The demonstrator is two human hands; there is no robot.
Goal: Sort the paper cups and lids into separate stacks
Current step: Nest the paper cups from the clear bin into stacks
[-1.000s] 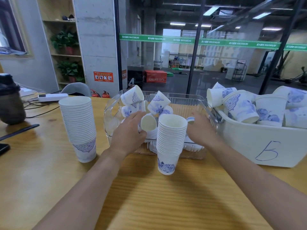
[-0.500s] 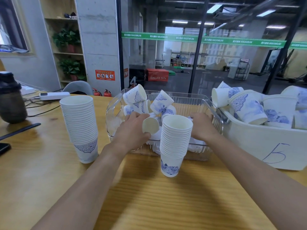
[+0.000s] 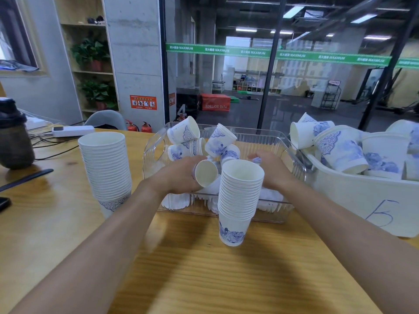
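Note:
A clear plastic bin [image 3: 154, 152] in the middle of the table holds several loose blue-patterned paper cups [image 3: 218, 140] and white lids [image 3: 175, 200] on its floor. My left hand [image 3: 179, 175] is inside the bin, gripping one paper cup [image 3: 205, 173] on its side, mouth facing me. My right hand [image 3: 273, 169] is in the bin too, fingers closed around a small blue-patterned cup, mostly hidden. A short stack of cups [image 3: 239, 200] stands in front of the bin. A taller stack [image 3: 105, 168] stands to the left.
A white tub [image 3: 362, 200] marked with a handwritten letter, full of loose cups, stands at the right. A dark jar [image 3: 14, 143], a power strip [image 3: 72, 130] with cables, a black pen [image 3: 25, 177] and a phone edge lie at the left. Bare wood lies near me.
My left hand has drawn the cup slightly up and toward me. My right hand stays in the bin, shifted a little forward. The view has tilted slightly.

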